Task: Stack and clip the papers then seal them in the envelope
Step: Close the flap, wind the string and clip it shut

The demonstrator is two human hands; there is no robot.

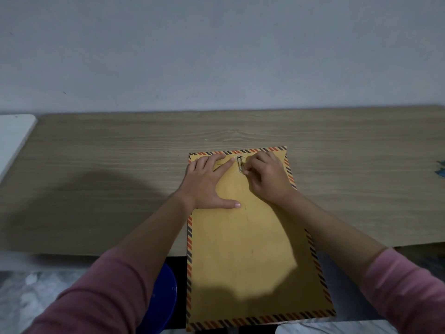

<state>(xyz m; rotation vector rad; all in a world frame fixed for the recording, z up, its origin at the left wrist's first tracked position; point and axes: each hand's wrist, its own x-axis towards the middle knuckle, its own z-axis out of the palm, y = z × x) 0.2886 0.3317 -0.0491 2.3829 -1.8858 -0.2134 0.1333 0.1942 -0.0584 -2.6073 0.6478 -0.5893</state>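
Both hands are needed: keep your left hand (209,180) flat (fingers spread, gripping nothing) on the envelope (243,242) while right fingers (250,170) pinching the clasp (239,164) press it flat.

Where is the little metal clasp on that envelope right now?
The clasp sits near the far end of the envelope, at its middle, between the left hand and the right hand.

It looked like a plain room in a home or small office: a wood-grain bench (120,153) stood against a bare pale wall (216,49), with a blue stool (163,297) tucked below its near edge.
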